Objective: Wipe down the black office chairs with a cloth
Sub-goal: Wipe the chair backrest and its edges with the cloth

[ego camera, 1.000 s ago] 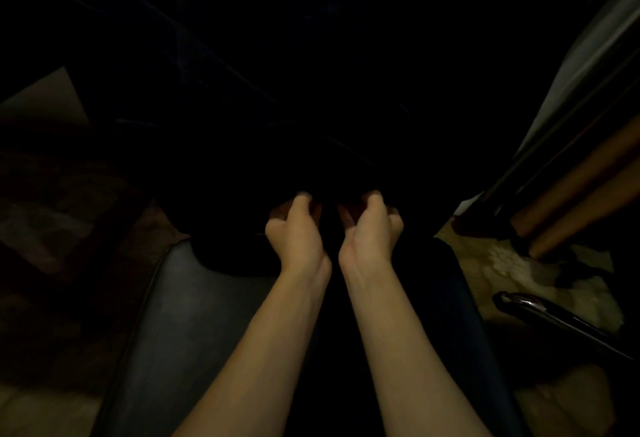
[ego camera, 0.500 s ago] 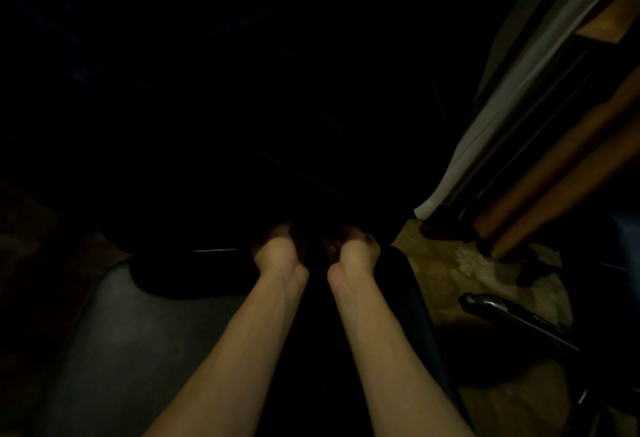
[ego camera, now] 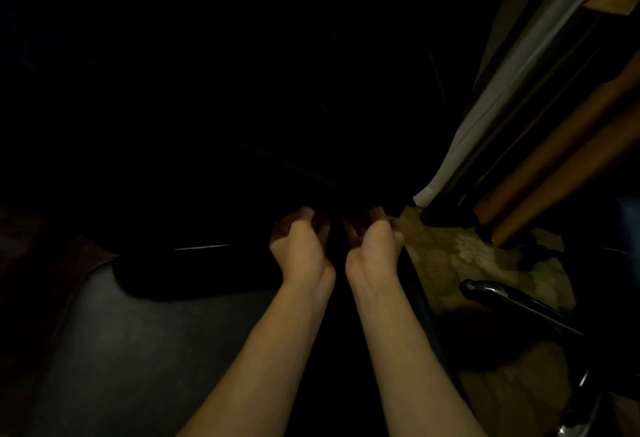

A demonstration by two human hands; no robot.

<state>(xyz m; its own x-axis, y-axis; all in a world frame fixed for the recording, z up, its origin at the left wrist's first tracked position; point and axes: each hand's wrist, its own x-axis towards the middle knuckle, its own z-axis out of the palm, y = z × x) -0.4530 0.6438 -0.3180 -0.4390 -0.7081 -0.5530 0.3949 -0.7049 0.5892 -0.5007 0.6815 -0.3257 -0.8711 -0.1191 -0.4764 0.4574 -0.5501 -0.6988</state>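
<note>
Two hands show: the left hand (ego camera: 300, 249) and the right hand (ego camera: 374, 246). One dark chair seat (ego camera: 145, 350), one chrome armrest (ego camera: 512, 301), two brown rolls (ego camera: 554, 173), one pale curtain edge (ego camera: 485, 125).

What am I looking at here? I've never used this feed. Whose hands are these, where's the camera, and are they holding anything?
There is no machine: the one camera sits on a person's head, looking forward and down along bare forearms. The left hand and right hand are side by side, fingers curled, at the back of a dark chair seat, where it meets the black backrest. The picture is too dark to show whether they grip a cloth. To the right are a patterned floor, a pale curtain and a shiny chair arm.
</note>
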